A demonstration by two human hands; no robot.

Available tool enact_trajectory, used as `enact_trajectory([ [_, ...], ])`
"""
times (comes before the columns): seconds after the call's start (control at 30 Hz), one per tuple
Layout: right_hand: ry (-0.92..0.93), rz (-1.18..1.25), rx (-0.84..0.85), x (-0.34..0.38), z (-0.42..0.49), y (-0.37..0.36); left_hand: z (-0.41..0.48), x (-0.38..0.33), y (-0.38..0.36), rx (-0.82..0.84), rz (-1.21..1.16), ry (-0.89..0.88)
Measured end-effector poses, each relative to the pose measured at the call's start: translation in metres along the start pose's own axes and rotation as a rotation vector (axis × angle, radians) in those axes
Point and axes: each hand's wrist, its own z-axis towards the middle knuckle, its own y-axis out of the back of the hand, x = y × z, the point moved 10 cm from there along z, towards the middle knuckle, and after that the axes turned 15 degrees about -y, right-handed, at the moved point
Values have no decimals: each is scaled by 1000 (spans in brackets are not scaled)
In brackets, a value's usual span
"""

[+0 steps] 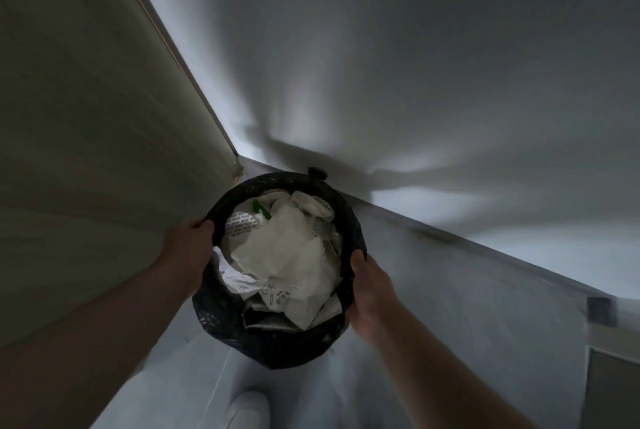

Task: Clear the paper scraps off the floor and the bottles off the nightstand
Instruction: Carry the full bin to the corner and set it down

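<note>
Left hand [188,238] and right hand [369,281] gripping opposite rims of black bin [277,342], crumpled paper [287,255] inside, corner floor [450,290]

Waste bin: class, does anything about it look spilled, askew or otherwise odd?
Nothing stands out as spilled on the floor. The bin, gripped at its rim by the left hand and the right hand, is packed with crumpled paper nearly to the top, and its black liner sags loosely on the near side.
</note>
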Motion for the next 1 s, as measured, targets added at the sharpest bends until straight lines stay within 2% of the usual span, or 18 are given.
enact_trajectory([
  [0.27,15,-81,-72,2,14,-8,16,11,-6,21,16,-4],
  [0.47,34,-88,-71,0,13,-11,18,5,-6,43,73,-79],
  [0.53,44,-151,-77,0,13,-12,16,3,-7,63,93,-100],
  [0.67,55,-352,-189,12,1,-2,4,-3,-6,116,164,-118],
  [0.83,148,-531,-246,53,-62,-5,-20,-51,12,114,183,-129],
  [1.0,259,-616,-132,85,-192,-18,-92,-146,27,262,35,-215],
])
